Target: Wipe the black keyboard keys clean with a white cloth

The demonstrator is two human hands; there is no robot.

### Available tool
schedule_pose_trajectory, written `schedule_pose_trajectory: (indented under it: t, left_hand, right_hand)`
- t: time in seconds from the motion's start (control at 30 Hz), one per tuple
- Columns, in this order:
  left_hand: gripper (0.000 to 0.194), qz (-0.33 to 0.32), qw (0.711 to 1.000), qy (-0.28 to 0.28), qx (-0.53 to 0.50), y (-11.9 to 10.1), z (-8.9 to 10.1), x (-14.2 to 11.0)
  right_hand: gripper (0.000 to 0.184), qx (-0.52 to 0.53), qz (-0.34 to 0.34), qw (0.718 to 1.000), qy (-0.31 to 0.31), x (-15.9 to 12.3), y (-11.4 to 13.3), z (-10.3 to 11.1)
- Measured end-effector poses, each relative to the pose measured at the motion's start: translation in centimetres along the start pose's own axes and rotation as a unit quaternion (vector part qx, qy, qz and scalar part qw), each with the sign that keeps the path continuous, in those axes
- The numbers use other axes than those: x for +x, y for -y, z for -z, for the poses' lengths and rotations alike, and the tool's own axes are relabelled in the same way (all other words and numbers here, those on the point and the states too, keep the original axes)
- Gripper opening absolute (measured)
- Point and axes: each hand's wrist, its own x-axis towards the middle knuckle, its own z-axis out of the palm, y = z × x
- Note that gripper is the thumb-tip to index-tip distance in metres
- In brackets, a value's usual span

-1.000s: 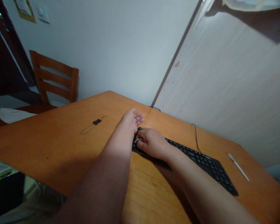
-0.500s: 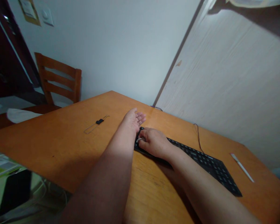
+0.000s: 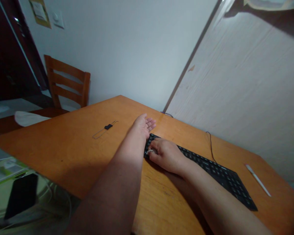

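Note:
A black keyboard [image 3: 215, 173] lies on the orange wooden table [image 3: 71, 153], running toward the right. My left hand [image 3: 144, 125] rests palm up beside the keyboard's left end, fingers stretched out, holding nothing. My right hand [image 3: 166, 155] sits on the keyboard's left end with its fingers curled down onto the keys; a small pale object shows at its fingertips, too small to name.
A small black clip with a thin wire [image 3: 105, 129] lies on the table to the left. A white pen [image 3: 258, 180] lies at the right. A keyboard cable [image 3: 210, 142] runs toward the wall. A wooden chair [image 3: 67, 85] stands behind the table; a dark phone [image 3: 21, 195] lies lower left.
The view has shifted slightly. My right hand has slid a little back along the keyboard, uncovering its far left corner. My left hand stays palm up.

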Motion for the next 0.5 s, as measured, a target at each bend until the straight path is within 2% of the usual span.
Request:
schedule_pose_trajectory:
  t: [0.5]
  left_hand:
    - [0.021,0.009,1.0,-0.004,0.0,-0.31,0.06,-0.11]
  right_hand:
    - [0.01,-0.016,0.008,1.0,0.005,0.75,0.63,0.03]
